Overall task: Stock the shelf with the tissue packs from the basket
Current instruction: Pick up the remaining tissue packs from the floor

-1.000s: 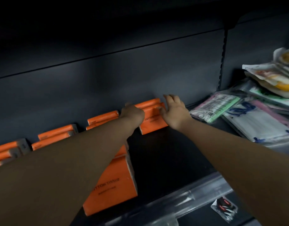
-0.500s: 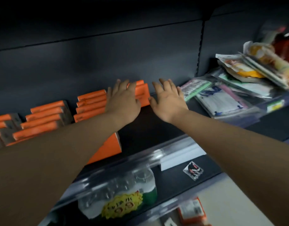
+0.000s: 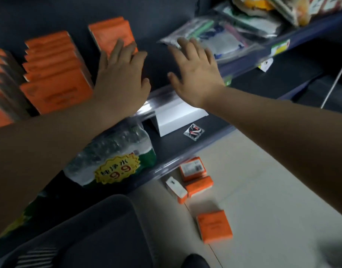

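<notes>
Left hand (image 3: 121,80), right hand (image 3: 197,78): released, empty | tissue packs (image 3: 56,91) at 10 o'clock: upright, fronts outward for display

Shelf-stocking, seen close: the left hand (image 3: 121,74) covers the lower corner of the rightmost stack of tissue packs (image 3: 110,31); whether its fingers (image 3: 118,49) touch it cannot be told. The forearm hides part of the bottled-water pack (image 3: 116,151). The leftmost tissue rows (image 3: 0,82) run off the left edge, print smeared. The dark basket (image 3: 112,202) is cut by the bottom edge. The plastic-wrapped packets (image 3: 226,37), upper right, are too blurred to identify; the small sachet (image 3: 193,131) is unreadable.
</notes>
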`<state>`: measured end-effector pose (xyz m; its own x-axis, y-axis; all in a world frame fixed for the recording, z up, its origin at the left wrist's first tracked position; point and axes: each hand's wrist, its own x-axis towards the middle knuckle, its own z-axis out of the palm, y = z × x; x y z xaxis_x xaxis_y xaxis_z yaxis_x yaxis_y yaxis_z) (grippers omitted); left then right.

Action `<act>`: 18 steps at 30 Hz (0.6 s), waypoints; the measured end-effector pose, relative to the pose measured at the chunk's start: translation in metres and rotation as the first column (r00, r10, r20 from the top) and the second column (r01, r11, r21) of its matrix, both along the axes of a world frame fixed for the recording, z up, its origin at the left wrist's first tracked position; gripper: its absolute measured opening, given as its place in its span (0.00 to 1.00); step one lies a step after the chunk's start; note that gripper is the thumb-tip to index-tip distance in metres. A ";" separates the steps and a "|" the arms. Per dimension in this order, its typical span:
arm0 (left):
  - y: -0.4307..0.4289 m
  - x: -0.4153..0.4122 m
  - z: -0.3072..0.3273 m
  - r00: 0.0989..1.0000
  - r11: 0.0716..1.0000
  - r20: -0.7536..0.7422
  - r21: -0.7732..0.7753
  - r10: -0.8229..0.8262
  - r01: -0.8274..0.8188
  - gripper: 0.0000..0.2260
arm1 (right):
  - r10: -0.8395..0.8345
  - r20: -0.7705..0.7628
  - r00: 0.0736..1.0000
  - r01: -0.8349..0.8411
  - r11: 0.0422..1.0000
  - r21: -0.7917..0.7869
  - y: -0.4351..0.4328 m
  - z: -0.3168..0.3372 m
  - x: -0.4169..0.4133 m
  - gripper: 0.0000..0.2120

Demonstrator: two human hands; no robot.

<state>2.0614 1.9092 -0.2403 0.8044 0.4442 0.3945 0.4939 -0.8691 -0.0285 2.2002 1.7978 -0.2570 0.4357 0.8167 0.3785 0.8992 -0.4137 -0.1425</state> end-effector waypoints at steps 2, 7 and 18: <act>-0.013 -0.001 -0.009 0.999 0.999 -0.010 0.001 -0.051 0.051 0.26 | 0.007 0.001 1.000 -0.007 1.000 -0.003 -0.018 -0.009 -0.003 0.28; -0.041 -0.002 -0.036 0.990 0.990 -0.059 0.036 -0.132 0.134 0.26 | 0.004 -0.001 1.000 -0.004 1.000 -0.012 -0.058 -0.035 -0.005 0.28; -0.080 -0.010 -0.126 0.929 0.944 -0.169 -0.107 -0.328 0.314 0.25 | 0.028 -0.069 0.997 -0.039 0.986 -0.164 -0.124 -0.138 -0.019 0.30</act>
<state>2.0509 1.8289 -0.3660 0.9637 0.1735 0.2030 0.1809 -0.9833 -0.0186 2.1808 1.6739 -0.3953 0.4270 0.8798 0.2087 0.9036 -0.4066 -0.1345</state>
